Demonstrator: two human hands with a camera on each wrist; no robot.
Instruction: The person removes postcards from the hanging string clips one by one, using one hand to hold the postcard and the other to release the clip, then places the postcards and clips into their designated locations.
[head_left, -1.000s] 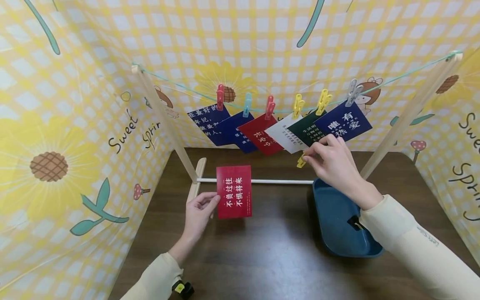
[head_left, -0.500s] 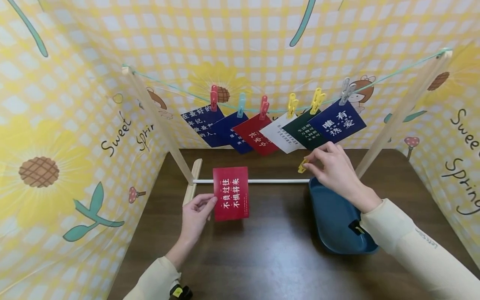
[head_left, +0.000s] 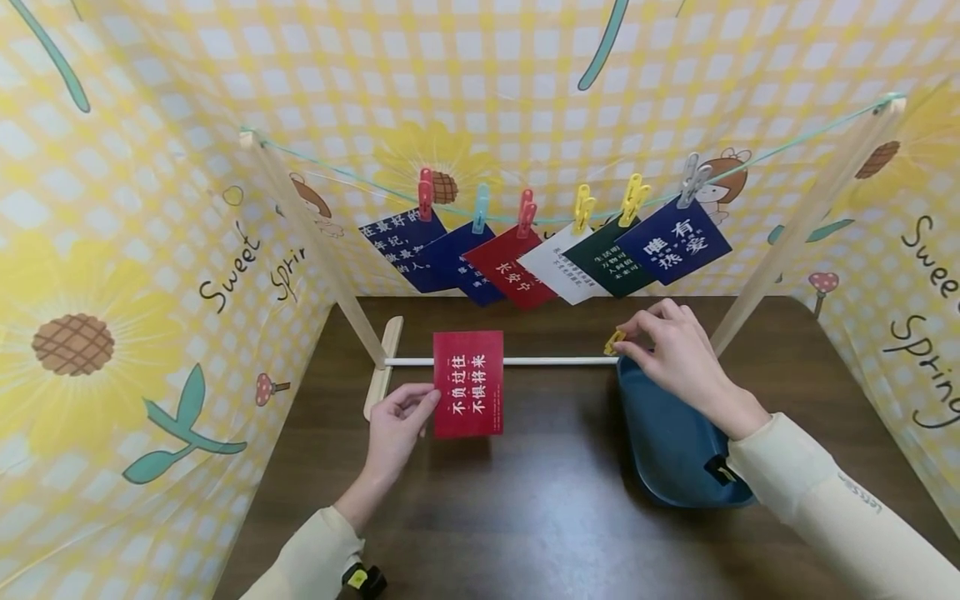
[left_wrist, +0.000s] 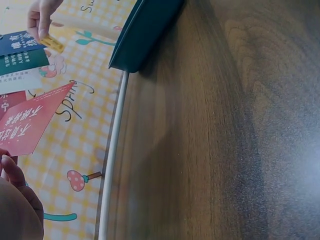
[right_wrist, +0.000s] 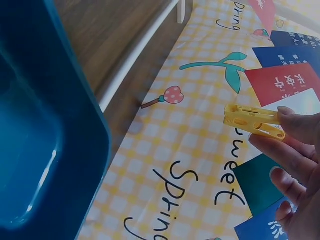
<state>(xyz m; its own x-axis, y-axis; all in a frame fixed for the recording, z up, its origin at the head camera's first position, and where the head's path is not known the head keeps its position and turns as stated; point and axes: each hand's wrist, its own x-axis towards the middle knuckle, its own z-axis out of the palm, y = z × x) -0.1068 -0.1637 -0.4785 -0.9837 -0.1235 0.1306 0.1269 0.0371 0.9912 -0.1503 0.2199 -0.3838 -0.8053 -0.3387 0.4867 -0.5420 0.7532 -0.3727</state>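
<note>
My left hand (head_left: 397, 425) pinches a red card (head_left: 468, 383) with white Chinese lettering by its left edge, held above the table. In my right hand (head_left: 678, 354) a yellow clothespin (right_wrist: 252, 122) is pinched between thumb and fingers, above the back end of the blue bin. Behind both hands, a green string (head_left: 352, 177) carries several cards hung by coloured clothespins. Among them are a red card (head_left: 513, 267), a white card (head_left: 558, 267), a green card (head_left: 611, 258) and, furthest right, a blue card (head_left: 675, 242) under a grey clothespin (head_left: 693, 179).
Two wooden posts (head_left: 315, 250) hold the string, joined low down by a white rod (head_left: 558, 362). The deep blue bin (head_left: 637, 450) stands on the dark wooden table (head_left: 540, 533) at the right. A yellow checked cloth (head_left: 480, 67) encloses the back and sides.
My right hand has drawn slightly down and away from the hanging blue card with the yellow clothespin. The left hand with the red card stays almost in place. The head view has shifted a little.
</note>
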